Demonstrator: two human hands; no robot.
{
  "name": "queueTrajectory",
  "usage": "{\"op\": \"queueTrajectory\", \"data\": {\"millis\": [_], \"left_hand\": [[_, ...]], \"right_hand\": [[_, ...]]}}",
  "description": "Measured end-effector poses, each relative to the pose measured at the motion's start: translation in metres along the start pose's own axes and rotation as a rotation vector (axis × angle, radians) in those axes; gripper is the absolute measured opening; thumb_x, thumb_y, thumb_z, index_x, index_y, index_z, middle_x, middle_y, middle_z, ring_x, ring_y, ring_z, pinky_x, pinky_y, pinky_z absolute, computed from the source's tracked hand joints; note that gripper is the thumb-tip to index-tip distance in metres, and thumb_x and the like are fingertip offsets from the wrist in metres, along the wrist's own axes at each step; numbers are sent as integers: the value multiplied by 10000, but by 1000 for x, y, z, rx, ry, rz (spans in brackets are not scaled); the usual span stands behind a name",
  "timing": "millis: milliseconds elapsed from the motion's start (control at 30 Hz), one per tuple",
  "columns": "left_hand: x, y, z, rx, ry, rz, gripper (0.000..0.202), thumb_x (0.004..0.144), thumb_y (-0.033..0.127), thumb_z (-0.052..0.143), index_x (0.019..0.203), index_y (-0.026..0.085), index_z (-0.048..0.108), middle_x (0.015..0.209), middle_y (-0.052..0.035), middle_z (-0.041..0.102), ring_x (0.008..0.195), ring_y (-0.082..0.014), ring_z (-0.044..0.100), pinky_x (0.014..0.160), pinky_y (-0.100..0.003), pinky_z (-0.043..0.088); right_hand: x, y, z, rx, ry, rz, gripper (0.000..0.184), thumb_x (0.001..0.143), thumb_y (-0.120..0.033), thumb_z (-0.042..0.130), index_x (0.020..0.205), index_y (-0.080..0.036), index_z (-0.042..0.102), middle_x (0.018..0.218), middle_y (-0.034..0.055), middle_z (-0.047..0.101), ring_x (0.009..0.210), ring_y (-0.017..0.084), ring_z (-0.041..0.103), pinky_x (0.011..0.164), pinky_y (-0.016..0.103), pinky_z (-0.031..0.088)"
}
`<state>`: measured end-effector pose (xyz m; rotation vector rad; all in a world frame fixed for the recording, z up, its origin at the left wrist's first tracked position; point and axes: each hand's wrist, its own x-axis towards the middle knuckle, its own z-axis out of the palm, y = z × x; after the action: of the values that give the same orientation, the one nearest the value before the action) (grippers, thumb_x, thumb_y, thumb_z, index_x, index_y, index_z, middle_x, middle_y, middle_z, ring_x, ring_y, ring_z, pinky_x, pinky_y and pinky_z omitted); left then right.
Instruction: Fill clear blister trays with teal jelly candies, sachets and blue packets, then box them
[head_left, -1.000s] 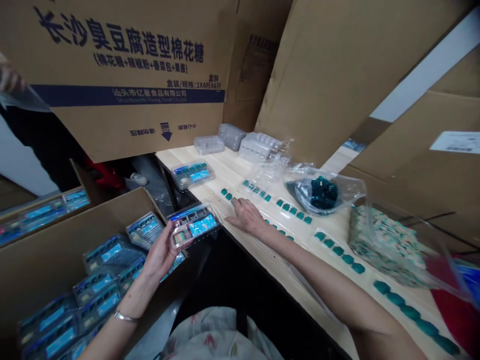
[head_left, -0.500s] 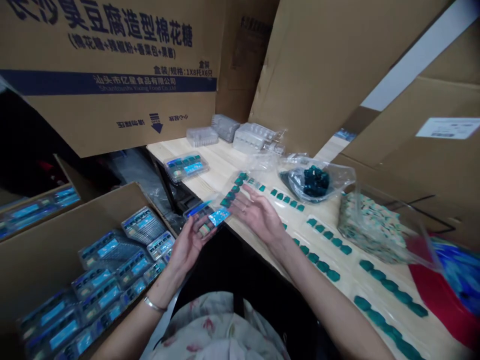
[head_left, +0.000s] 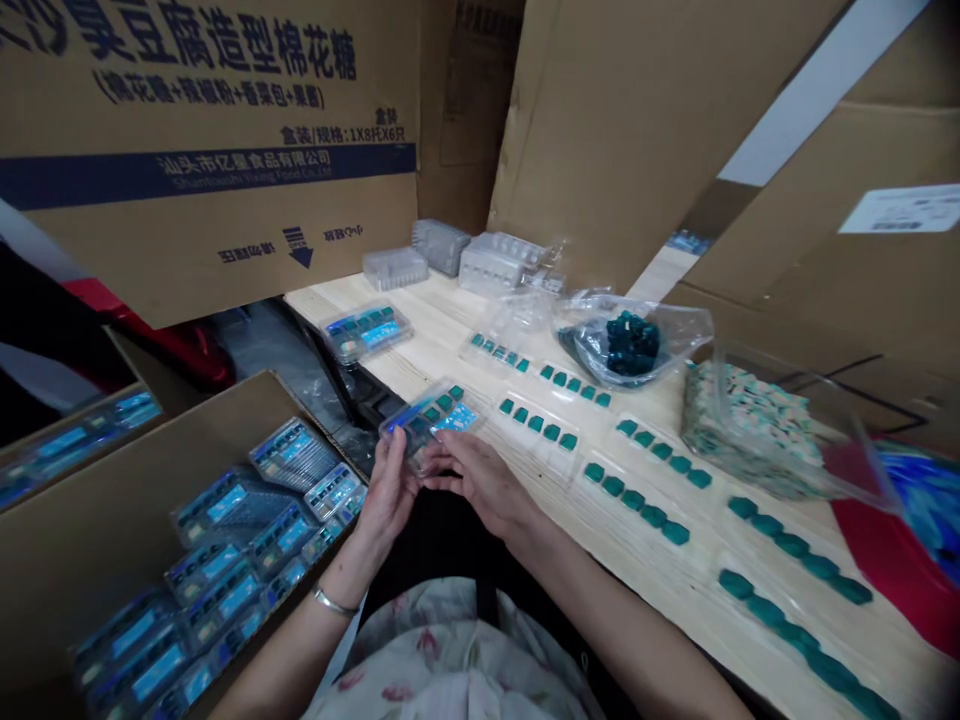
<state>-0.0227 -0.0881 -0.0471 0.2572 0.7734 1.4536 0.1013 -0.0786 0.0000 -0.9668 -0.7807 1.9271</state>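
Since the earlier frame, the clear plastic tray (head_left: 429, 420) has been brought flatter and is held just beyond the front edge of the wooden table (head_left: 705, 570). The loose teal pieces seen by that edge no longer lie there, and teal pieces (head_left: 442, 405) are seen inside the tray. Its left end is grasped by the curled fingers of the left hand (head_left: 388, 495), and a metal bangle (head_left: 334, 602) is worn on that wrist. The right hand (head_left: 472, 478) is half open, with its fingertips (head_left: 433, 462) placed at the tray's lower rim; whether the tray is gripped there cannot be told. Along the table, rows of teal candies (head_left: 637, 495) are laid out, and a clear bag of dark teal pieces (head_left: 630, 345) is placed near the back edge. At the left, filled trays (head_left: 225, 590) are packed in an open carton (head_left: 112, 510). On the large carton (head_left: 210, 230) above, 长沙臭豆腐造型棉花糖 is printed, with 汕头市亿星食品有限公司 below.
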Motion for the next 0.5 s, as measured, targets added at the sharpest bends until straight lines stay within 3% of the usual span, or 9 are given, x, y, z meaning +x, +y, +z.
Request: {"op": "queueTrajectory", "data": {"millis": [100, 200, 267, 367, 433, 500], "left_hand": [[2, -1, 1, 71, 62, 131, 442, 772, 338, 684, 1171, 238, 522, 1125, -62, 646, 883, -177, 665, 702, -283, 554], [6, 2, -2, 110, 96, 149, 402, 753, 268, 705, 1121, 238, 545, 1106, -32, 643, 899, -168, 659, 747, -306, 565], [9, 4, -6, 127, 133, 146, 370, 745, 252, 710, 1083, 224, 561, 1068, -21, 649, 850, -154, 665, 737, -309, 572], [10, 9, -10, 161, 135, 127, 389, 742, 250, 710, 1099, 224, 560, 1078, -28, 646, 828, -164, 673, 720, -329, 581], [9, 12, -8, 178, 124, 129, 390, 741, 244, 707, 1104, 219, 566, 1068, -29, 651, 816, -161, 673, 711, -319, 583], [6, 16, -4, 197, 112, 143, 369, 744, 239, 701, 1092, 204, 583, 1054, -30, 659, 811, -153, 669, 713, -302, 582]], "right_hand": [[2, 0, -12, -185, -67, 156, 456, 810, -572, 536, 869, -125, 608, 734, 58, 667, 567, 127, 626, 519, 238, 489], [2, -2, -23, -524, -45, 201, 548, 866, -623, 378, 768, -134, 604, 583, 41, 620, 423, 113, 558, 426, 222, 409], [0, -11, -29, -903, 67, 81, 524, 882, -589, 380, 694, -151, 599, 553, 44, 602, 443, 131, 563, 459, 243, 417], [3, -33, -35, -1398, 326, -337, 385, 897, -478, 440, 819, -161, 644, 782, 97, 666, 749, 205, 644, 701, 307, 479], [13, -48, -37, -1498, 393, -554, 350, 915, -422, 431, 1050, -162, 622, 1037, 129, 647, 1004, 239, 597, 875, 350, 444], [29, -59, -38, -1480, 318, -567, 377, 927, -396, 412, 1172, -157, 570, 1149, 133, 610, 1106, 239, 547, 946, 368, 411]]}}
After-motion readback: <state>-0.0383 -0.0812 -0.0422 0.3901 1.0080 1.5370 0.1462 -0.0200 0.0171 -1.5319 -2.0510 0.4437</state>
